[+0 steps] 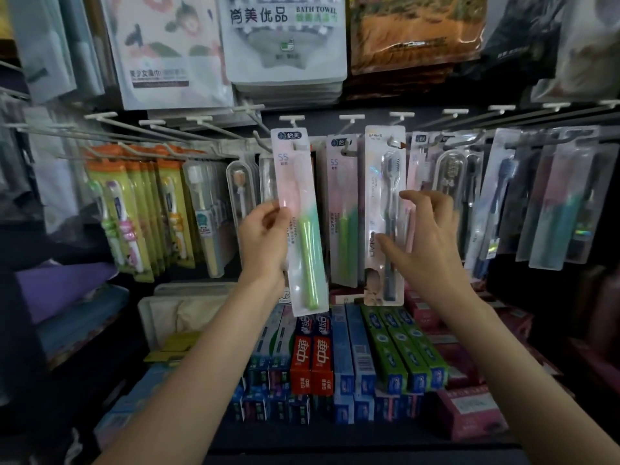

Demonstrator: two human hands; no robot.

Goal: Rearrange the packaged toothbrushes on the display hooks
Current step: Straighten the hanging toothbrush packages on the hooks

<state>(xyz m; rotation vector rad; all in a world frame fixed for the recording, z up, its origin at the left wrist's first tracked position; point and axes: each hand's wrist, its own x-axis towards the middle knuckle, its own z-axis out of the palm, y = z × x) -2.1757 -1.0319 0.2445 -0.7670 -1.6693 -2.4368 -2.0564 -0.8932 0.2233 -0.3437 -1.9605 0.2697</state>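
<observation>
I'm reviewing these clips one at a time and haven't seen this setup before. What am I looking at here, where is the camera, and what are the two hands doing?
There is no machine: a person wears one wide-angle camera on the head, looking forward and down at a shop display. The left hand grips a pink-and-green toothbrush in a clear flat pack, lifted in front of the white wire display hooks. The right hand is open, its fingers spread at a grey toothbrush in a white-backed pack that hangs on a hook; whether they touch it is unclear. More toothbrush packs hang on both sides. Below lie stacked toothpaste boxes; above hang bagged bath towels.
</observation>
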